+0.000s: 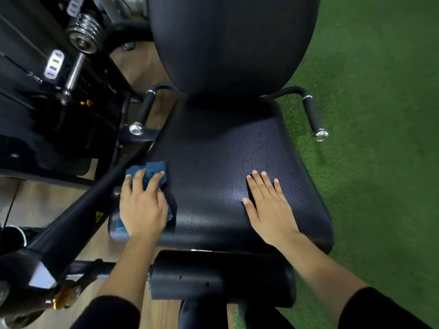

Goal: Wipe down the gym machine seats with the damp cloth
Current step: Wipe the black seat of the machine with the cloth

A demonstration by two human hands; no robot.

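While the left hand presses a blue cloth flat against the near left edge of the black seat, its grip is spread, fingers splayed over the fabric rather than pinching it, with folds of cloth showing beyond the fingertips and under the heel of the palm. The right hand lies palm down on the bare seat well to the right of that grip, its own grip open and flat with fingers close together, holding nothing. Beyond both hands the seat meets a rounded black backrest. A padded handle stands up and to the left of the cloth, and another handle is up and to the right of the right hand. Just left of the cloth hand a black frame bar runs diagonally. Below the wrists sits a black roller pad. Green turf covers the floor on the right.
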